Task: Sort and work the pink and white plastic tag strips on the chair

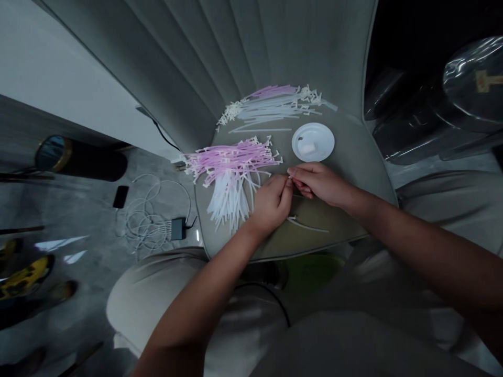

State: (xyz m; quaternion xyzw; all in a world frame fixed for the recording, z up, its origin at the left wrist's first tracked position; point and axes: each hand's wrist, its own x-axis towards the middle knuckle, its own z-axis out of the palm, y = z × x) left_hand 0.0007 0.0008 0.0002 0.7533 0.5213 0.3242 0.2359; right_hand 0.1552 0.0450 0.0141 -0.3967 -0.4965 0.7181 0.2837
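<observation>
My left hand [271, 204] and my right hand [318, 183] meet above a grey-green seat cushion [348, 157], their fingertips pinching a small white plastic piece [290, 180]. Its exact shape is hidden by my fingers. Just left of my left hand lies a heap of pink and white plastic strips [231, 167] with small T-shaped ends. A second, similar heap [271, 104] lies further away. Below my hands rests a single white strip [306, 224]. A round white plastic lid [313, 142] holding a small white block sits just beyond my right hand.
A pleated grey seat back [196, 63] rises beyond the cushion. On the concrete floor to the left lie a black phone [120, 196] and a black multi-cable charger [176, 229] with coiled white cables [149, 209]. Plastic-wrapped seating [451, 104] stands at the right.
</observation>
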